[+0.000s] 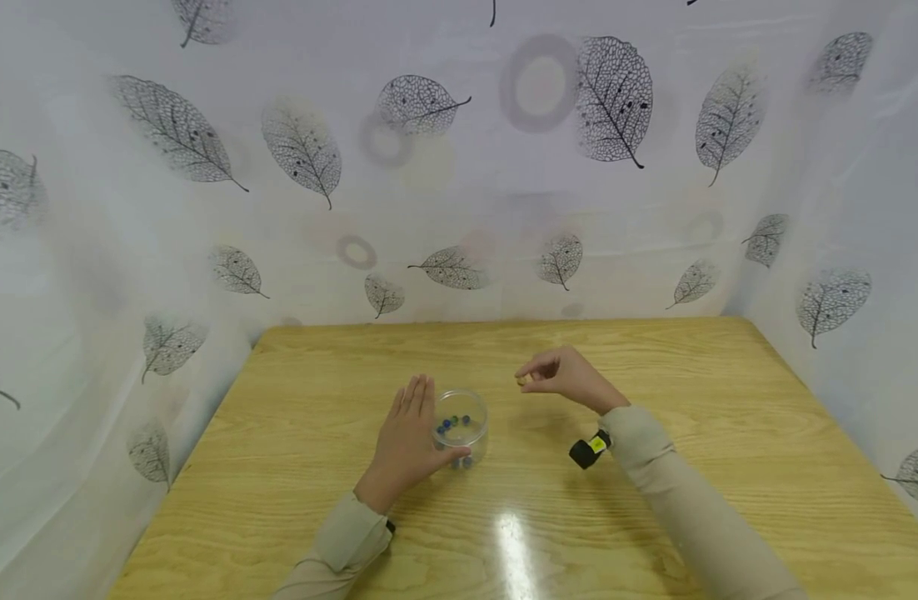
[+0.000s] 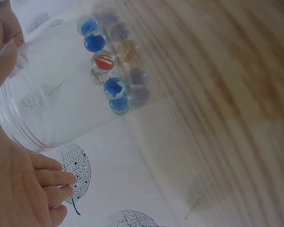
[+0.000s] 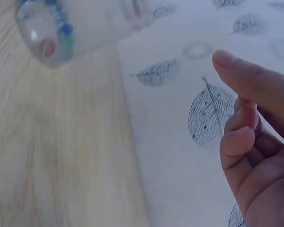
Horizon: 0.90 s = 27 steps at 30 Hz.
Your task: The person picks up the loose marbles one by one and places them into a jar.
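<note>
A clear open-topped jar (image 1: 480, 437) stands upright on the wooden table, with several marbles (image 2: 114, 88) lying on its bottom, mostly blue and one red-and-white. At its left side is my left hand (image 1: 410, 442), fingers straight and pointing away, thumb reaching across the near side of the jar. In the left wrist view that thumb lies right by the jar's rim. To the right of the jar, raised over the table, my right hand (image 1: 571, 379) pinches a small yellowish marble (image 1: 521, 381) between thumb and fingertips. The right wrist view hides this marble behind the thumb.
The wooden table (image 1: 316, 500) runs back to a white curtain (image 1: 459, 200) printed with grey leaves, which also hangs along both sides. A black wrist strap with a yellow tag (image 1: 590, 448) hangs under the right wrist.
</note>
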{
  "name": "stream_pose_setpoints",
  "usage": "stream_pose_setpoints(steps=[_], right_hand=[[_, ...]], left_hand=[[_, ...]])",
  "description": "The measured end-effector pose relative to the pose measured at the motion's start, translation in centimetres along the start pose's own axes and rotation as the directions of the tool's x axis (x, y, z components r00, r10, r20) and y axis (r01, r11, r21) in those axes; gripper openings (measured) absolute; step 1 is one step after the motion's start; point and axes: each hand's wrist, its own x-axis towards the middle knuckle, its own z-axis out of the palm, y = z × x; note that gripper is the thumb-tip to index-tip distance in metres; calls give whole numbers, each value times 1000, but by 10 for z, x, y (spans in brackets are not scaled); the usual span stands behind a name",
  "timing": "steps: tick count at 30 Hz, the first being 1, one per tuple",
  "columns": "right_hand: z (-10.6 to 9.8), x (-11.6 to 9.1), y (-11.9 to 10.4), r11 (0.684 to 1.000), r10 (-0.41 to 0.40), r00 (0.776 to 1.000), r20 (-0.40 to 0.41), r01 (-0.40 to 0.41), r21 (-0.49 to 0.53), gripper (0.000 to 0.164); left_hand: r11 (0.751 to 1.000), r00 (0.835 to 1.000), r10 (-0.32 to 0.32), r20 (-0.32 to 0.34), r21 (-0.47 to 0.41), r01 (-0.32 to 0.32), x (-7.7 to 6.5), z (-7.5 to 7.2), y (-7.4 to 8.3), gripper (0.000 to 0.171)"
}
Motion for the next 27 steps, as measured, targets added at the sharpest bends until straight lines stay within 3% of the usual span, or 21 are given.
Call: stream_pose_setpoints(steps=[13,27], right_hand=[[18,13,-40,1000,-15,997,-79,14,-9,22],[39,23,-45,994,-104,995,6,103,36,23]], left_hand=[[1000,1000,3,-9,-2,-4,1,3,-1,116],[1000,1000,7,-1,-11,-7,1,3,-2,117]])
